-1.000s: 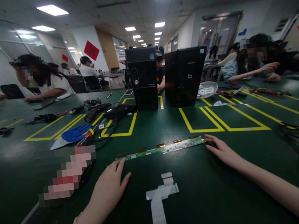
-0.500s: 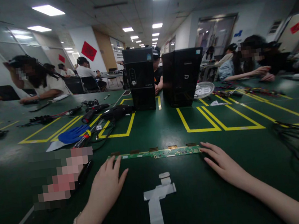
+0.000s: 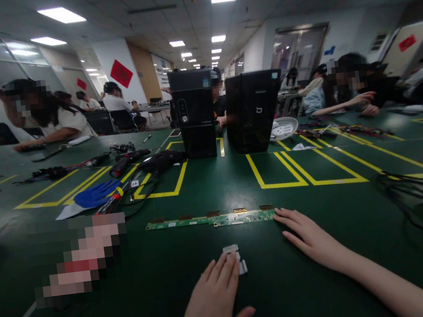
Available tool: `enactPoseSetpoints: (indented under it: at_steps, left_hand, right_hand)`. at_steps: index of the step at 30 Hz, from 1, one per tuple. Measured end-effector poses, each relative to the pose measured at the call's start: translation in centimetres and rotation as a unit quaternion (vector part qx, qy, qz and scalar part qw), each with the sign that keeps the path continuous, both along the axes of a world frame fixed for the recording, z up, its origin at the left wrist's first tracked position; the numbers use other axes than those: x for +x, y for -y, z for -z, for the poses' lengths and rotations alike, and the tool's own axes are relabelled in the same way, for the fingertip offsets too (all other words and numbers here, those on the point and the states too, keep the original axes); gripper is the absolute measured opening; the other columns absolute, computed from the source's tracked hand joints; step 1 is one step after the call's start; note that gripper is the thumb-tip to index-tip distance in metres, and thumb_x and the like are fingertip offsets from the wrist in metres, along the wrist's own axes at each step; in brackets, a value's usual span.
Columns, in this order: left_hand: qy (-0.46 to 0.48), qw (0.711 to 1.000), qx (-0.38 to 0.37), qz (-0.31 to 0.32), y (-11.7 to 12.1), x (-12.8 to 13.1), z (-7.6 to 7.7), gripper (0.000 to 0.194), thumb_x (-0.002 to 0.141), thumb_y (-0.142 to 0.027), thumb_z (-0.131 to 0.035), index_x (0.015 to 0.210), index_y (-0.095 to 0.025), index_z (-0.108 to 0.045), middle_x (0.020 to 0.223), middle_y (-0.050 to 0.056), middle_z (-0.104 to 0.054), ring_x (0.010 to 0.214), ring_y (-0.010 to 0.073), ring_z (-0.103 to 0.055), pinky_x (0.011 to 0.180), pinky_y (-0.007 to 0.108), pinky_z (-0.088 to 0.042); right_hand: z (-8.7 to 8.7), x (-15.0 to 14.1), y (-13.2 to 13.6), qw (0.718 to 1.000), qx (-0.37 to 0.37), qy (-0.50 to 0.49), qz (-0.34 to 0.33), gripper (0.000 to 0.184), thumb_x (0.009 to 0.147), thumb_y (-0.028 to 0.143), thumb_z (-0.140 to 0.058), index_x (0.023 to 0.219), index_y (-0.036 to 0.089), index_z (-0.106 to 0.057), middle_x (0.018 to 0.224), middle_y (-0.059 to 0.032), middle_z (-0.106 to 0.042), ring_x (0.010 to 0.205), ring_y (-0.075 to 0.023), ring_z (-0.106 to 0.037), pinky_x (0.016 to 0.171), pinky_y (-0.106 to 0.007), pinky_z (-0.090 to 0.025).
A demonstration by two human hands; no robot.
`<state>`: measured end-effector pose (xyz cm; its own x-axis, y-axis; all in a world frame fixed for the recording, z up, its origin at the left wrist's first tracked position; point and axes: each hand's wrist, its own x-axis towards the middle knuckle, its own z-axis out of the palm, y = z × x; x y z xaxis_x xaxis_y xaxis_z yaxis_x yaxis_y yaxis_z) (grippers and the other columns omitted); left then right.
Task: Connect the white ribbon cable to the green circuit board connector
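Right hand [image 3: 309, 236], open and flat, steadies the circuit strip [image 3: 211, 220] by its end; left hand [image 3: 214, 302], open, covers the white ribbon cable [image 3: 234, 253], which apparently needs pinching next.

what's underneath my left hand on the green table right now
Your left hand lies flat over a white flat ribbon cable on the dark green table. Only the cable's far end pokes out past the fingertips; the rest is covered.

Electronics assembly workshop inside an office floor. Green-matted surface [image 3: 320, 227] taped with yellow work zones; two computer towers [image 3: 194, 113], tools and cables. Seated workers line neighbouring benches under ceiling panel lights.
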<state>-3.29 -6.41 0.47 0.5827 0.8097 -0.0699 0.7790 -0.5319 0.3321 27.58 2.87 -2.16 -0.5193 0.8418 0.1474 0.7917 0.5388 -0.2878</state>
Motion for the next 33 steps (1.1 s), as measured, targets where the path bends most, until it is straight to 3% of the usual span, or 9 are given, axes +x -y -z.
enactPoseSetpoints:
  at_steps: [7,12,17,20,25,33]
  left_hand:
    - [-0.018,1.0,-0.006,-0.005,-1.9,1.9,0.0,0.071,0.089,-0.052,-0.047,0.146,-0.013,-0.028,0.153,0.013,-0.022,0.139,0.0301,-0.026,0.11,0.047,-0.03]
    - [-0.03,0.998,0.057,0.002,-3.1,3.0,0.8,0.071,0.091,-0.061,-0.034,0.141,-0.011,-0.04,0.148,0.016,-0.035,0.135,0.0336,-0.032,0.109,0.052,-0.029]
    - [-0.027,0.995,0.101,0.001,-3.4,3.4,1.4,0.071,0.091,-0.062,-0.03,0.137,-0.009,-0.045,0.143,0.017,-0.042,0.132,0.0328,-0.037,0.108,0.049,-0.032]
    - [-0.019,0.995,0.102,-0.008,-3.6,3.1,1.6,0.071,0.091,-0.062,-0.031,0.137,-0.009,-0.045,0.143,0.017,-0.043,0.131,0.0322,-0.039,0.107,0.048,-0.033]
    - [0.0,0.997,0.073,0.0,-3.9,2.4,1.7,0.07,0.092,-0.059,-0.031,0.141,-0.009,-0.039,0.146,0.016,-0.038,0.133,0.0297,-0.037,0.109,0.043,-0.032]
    - [0.029,0.999,0.015,0.019,-4.1,2.6,1.4,0.075,0.092,-0.06,-0.032,0.144,-0.007,-0.032,0.15,0.018,-0.028,0.138,0.0306,-0.027,0.112,0.045,-0.027]
  right_hand:
    - [0.4,0.4,0.2,1.0,0.022,-0.007,-0.018,0.049,0.099,0.049,-0.031,0.137,0.021,-0.043,0.143,-0.0088,-0.034,0.131,-0.0289,-0.031,0.107,-0.058,-0.029]
    - [0.6,0.3,0.1,0.997,0.067,-0.013,-0.039,0.042,0.1,0.042,-0.035,0.136,0.023,-0.042,0.143,-0.0084,-0.034,0.132,-0.0277,-0.029,0.107,-0.055,-0.032]
    - [-0.3,-2.5,-0.6,0.987,0.111,0.003,-0.12,0.035,0.099,0.028,-0.036,0.132,0.022,-0.044,0.142,-0.0087,-0.034,0.132,-0.0245,-0.027,0.11,-0.052,-0.025]
    - [-0.7,-4.6,-1.6,0.983,0.105,-0.003,-0.15,0.034,0.098,0.024,-0.037,0.131,0.021,-0.046,0.138,-0.01,-0.038,0.129,-0.0245,-0.031,0.109,-0.051,-0.028]
    - [-1.0,-5.8,-2.6,0.986,0.076,-0.021,-0.144,0.034,0.098,0.031,-0.04,0.129,0.024,-0.049,0.137,-0.0097,-0.038,0.123,-0.0266,-0.037,0.102,-0.05,-0.035]
    - [-0.9,-4.4,-2.5,0.99,0.007,0.005,-0.143,0.038,0.1,0.044,-0.038,0.133,0.028,-0.048,0.141,-0.007,-0.035,0.131,-0.0258,-0.028,0.11,-0.054,-0.021]
